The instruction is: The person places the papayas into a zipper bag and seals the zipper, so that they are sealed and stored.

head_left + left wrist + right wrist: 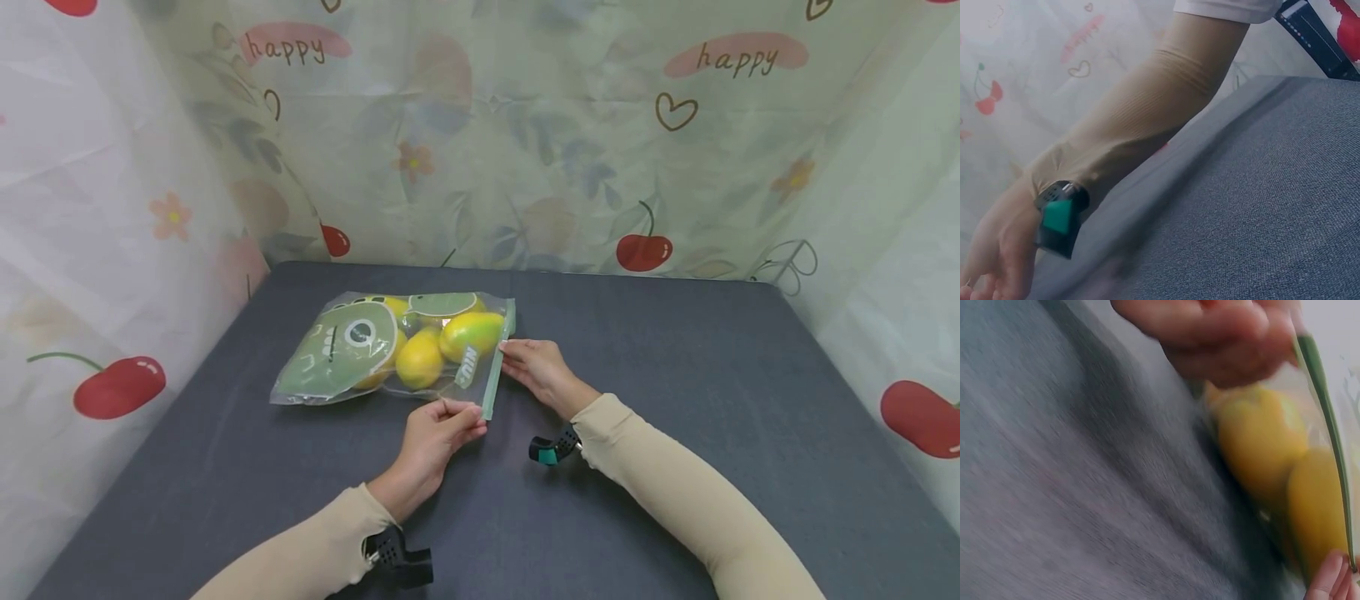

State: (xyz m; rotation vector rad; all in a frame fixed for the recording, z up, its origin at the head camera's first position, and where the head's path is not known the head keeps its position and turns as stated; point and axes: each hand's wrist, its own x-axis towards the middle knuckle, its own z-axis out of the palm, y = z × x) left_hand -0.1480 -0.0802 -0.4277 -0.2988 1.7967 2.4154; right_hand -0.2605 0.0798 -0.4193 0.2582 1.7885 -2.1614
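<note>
A clear plastic zip bag (360,350) with a green cartoon print lies on the dark cloth. Several yellow mango-like fruits (420,360) show through it, one tinged green. Along its right end runs a green strip (495,367), which looks closed. My left hand (433,442) pinches the strip's near corner between thumb and fingers. Farther up the same strip, my right hand (543,371) pinches it from the right. Up close in the right wrist view, the strip (1329,425) runs between my right hand (1229,337) and the left fingertips (1332,578).
Dark grey cloth (660,358) covers the table. Printed curtains (517,150) hang at the back and both sides. A thin wire-like object (787,265) stands at the back right corner. Each wrist carries a small black camera (401,560).
</note>
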